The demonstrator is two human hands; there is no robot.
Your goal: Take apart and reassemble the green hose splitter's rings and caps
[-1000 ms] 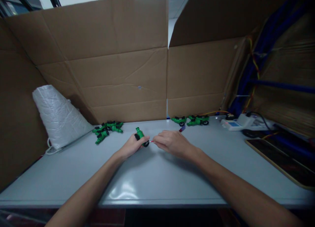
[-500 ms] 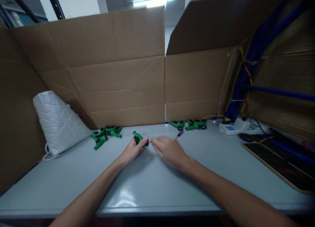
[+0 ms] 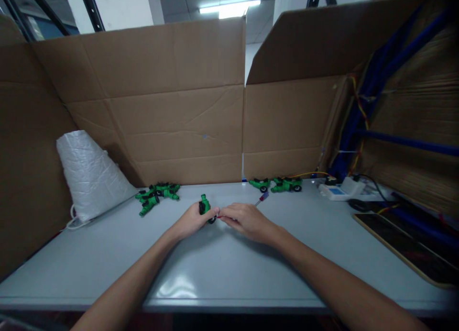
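A green toy vehicle [image 3: 204, 205] with black wheels is pinched in my left hand [image 3: 192, 220], its narrow end pointing up and away. My right hand [image 3: 247, 220] is closed beside it, fingertips together on a small red piece [image 3: 220, 217] that touches or nearly touches the toy's lower wheel. What this red piece is stays too small to tell. Just behind my right hand lies a screwdriver [image 3: 264, 196] with a bluish-purple handle, its shaft partly hidden by the hand.
Several green toy vehicles [image 3: 147, 205] cluster at the back left of the table [image 3: 215, 278], more green toys [image 3: 286, 184] at the back right. A silvery padded bag [image 3: 91, 178] leans on the left. Cardboard walls [image 3: 172, 115] enclose the back; a power strip [image 3: 337, 192] and dark panel [image 3: 401, 247] sit right.
The toy has turned more upright in my left hand and come slightly nearer. My right fingertips have followed it down with the red piece. The view has shifted a little.
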